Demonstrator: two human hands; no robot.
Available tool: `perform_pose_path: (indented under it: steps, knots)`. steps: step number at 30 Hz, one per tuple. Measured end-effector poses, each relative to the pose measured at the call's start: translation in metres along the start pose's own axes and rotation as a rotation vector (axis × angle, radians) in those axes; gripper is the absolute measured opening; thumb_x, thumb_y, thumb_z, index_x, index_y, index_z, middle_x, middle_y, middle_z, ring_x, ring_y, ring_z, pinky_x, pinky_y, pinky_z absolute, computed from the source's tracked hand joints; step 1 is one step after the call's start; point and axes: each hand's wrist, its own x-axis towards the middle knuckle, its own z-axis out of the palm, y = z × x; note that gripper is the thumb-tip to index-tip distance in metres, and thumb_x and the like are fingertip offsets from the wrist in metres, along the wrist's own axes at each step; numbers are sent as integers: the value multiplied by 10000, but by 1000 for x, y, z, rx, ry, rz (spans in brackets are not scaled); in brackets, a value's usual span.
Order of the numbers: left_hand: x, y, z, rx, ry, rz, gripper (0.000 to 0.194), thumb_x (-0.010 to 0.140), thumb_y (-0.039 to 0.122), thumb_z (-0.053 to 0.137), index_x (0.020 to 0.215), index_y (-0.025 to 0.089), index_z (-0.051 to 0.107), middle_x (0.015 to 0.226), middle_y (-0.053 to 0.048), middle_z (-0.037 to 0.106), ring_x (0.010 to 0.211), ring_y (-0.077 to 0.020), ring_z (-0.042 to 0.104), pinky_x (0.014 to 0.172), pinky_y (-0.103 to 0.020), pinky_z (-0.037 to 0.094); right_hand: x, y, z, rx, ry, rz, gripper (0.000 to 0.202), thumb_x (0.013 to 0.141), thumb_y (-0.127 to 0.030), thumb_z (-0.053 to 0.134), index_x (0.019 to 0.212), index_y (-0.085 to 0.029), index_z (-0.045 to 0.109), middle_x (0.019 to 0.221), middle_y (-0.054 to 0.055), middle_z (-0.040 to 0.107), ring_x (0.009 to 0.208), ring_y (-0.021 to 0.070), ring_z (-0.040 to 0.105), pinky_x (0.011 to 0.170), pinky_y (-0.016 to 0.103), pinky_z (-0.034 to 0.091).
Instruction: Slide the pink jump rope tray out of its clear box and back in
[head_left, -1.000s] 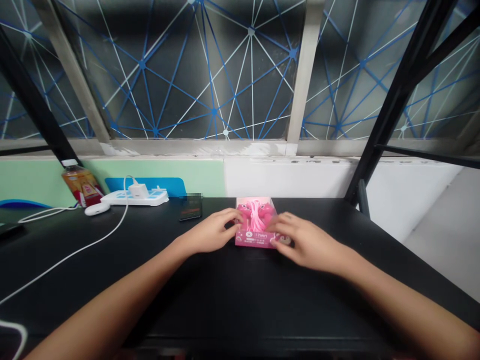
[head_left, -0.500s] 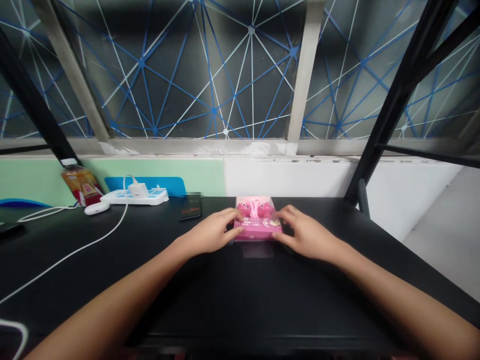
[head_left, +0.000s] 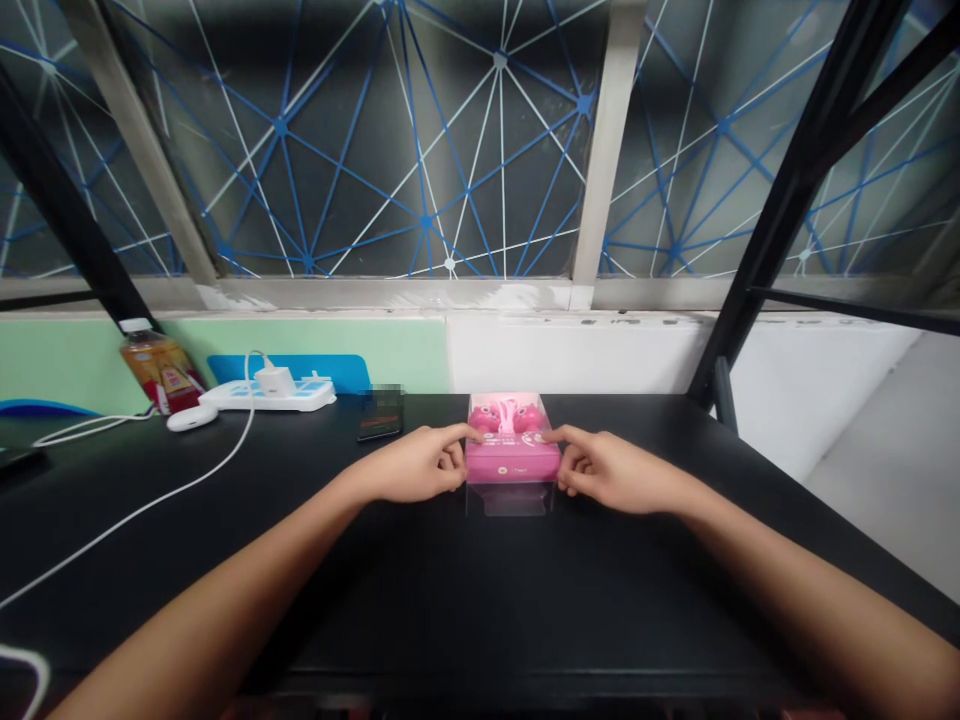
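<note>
A pink box (head_left: 513, 464) with a clear window lies on the black desk (head_left: 480, 590). Pink rounded items (head_left: 528, 418) with a pale strand between them show through its window; their kind I cannot make out. At the box's left side is my left hand (head_left: 420, 464), index finger stretched onto the top and the other fingers curled by the side. My right hand (head_left: 622, 472) mirrors it on the right, index fingertip at the top edge, thumb and remaining fingers folded against the side. Both hands are closed around the box's sides.
Behind my left hand lies a dark phone (head_left: 381, 414). A white power strip (head_left: 300, 399) with a charger (head_left: 274, 380), a white oval case (head_left: 192, 417) and a drink bottle (head_left: 161, 370) stand at the back left. A white cable (head_left: 180, 488) crosses the desk's left side.
My thumbs have left the box's front face, and the fingers other than the index fingers have curled in at its sides. The box has barely moved.
</note>
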Motion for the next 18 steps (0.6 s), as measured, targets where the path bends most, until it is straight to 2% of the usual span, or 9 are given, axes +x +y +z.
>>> perform_pose_path:
  steps: [2, 4, 6, 8, 10, 12, 16, 18]
  knots:
    - [2, -3, 2, 64, 58, 23, 308, 872, 279, 553, 1175, 225, 558, 754, 22, 642, 660, -139, 601, 642, -258, 452, 2, 4, 3, -151, 85, -6, 345, 887, -246, 553, 1229, -204, 525, 766, -1, 687, 671, 177, 644, 638, 303, 501]
    - [5, -5, 5, 161, 169, 39, 226, 884, 315, 554, 1084, 222, 605, 786, 6, 608, 678, -143, 580, 663, -275, 458, 5, 7, 8, -339, 216, -30, 284, 880, -278, 582, 1155, -209, 577, 792, 23, 658, 732, 210, 633, 674, 348, 507]
    - [6, -5, 9, 225, 258, 69, 207, 876, 318, 576, 1057, 231, 627, 929, -27, 597, 787, -162, 595, 739, -305, 482, 8, 7, 13, -468, 319, -106, 251, 870, -266, 595, 1112, -199, 596, 913, 74, 632, 874, 252, 614, 768, 409, 516]
    - [5, -4, 10, 246, 308, 111, 209, 863, 293, 599, 1064, 248, 634, 1152, -57, 558, 993, -198, 593, 878, -351, 483, 9, 4, 17, -505, 367, -199, 225, 861, -222, 592, 1084, -188, 591, 1067, 120, 588, 1007, 277, 575, 861, 454, 506]
    - [3, -2, 10, 250, 313, 151, 227, 857, 265, 606, 1083, 261, 628, 1325, -58, 485, 1169, -229, 537, 1000, -390, 440, 9, 0, 19, -482, 363, -265, 197, 865, -179, 566, 1061, -187, 580, 1173, 136, 542, 1053, 265, 561, 892, 449, 510]
    - [2, -1, 10, 246, 290, 170, 270, 860, 244, 599, 1129, 267, 606, 1379, -53, 465, 1223, -238, 514, 1041, -406, 419, 9, -4, 20, -471, 330, -315, 151, 885, -144, 516, 1009, -190, 589, 1219, 132, 521, 1079, 248, 554, 893, 423, 519]
    - [3, -4, 10, 231, 262, 163, 302, 873, 226, 569, 1172, 265, 574, 1320, -58, 526, 1142, -226, 573, 956, -383, 485, 10, -5, 23, -529, 282, -349, 195, 914, -127, 457, 885, -196, 636, 1224, 117, 542, 1165, 259, 507, 925, 418, 507]
    - [5, -5, 11, 226, 267, 157, 287, 873, 221, 562, 1156, 262, 575, 1315, -57, 525, 1110, -219, 585, 923, -371, 501, 9, -6, 23, -529, 262, -331, 168, 913, -162, 492, 940, -197, 654, 1246, 116, 542, 1197, 261, 486, 979, 428, 481]
